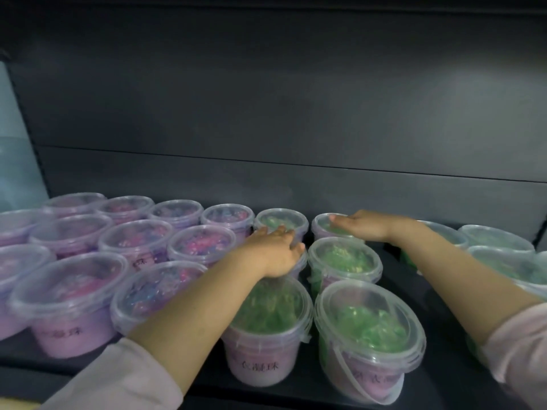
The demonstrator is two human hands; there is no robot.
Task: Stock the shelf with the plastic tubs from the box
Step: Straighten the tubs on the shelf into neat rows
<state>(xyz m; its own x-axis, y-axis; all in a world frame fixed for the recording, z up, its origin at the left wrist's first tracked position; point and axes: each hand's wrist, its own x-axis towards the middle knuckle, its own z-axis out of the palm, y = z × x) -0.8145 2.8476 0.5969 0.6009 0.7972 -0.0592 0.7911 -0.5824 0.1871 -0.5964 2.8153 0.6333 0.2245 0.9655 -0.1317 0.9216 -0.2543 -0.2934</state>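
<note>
tubs of pink-purple filling [71, 294] crowd the dark shelf [441, 350] at left, green-filled tubs [344, 261] at right. the right hand [364, 226] lies flat, fingers straight, on a back-row green tub [321, 224]. the left hand [275, 253] covers a mostly hidden tub [299, 267], fingers bent over its rim; whether it grips is unclear.

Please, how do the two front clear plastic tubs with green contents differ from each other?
The left clear green-filled tub is partly covered by the left forearm; the right clear green-filled tub is uncovered. A thin handle hangs across the right tub's front; none shows on the left tub. Both are clear-lidded, pink lower down, and stand side by side.
</note>
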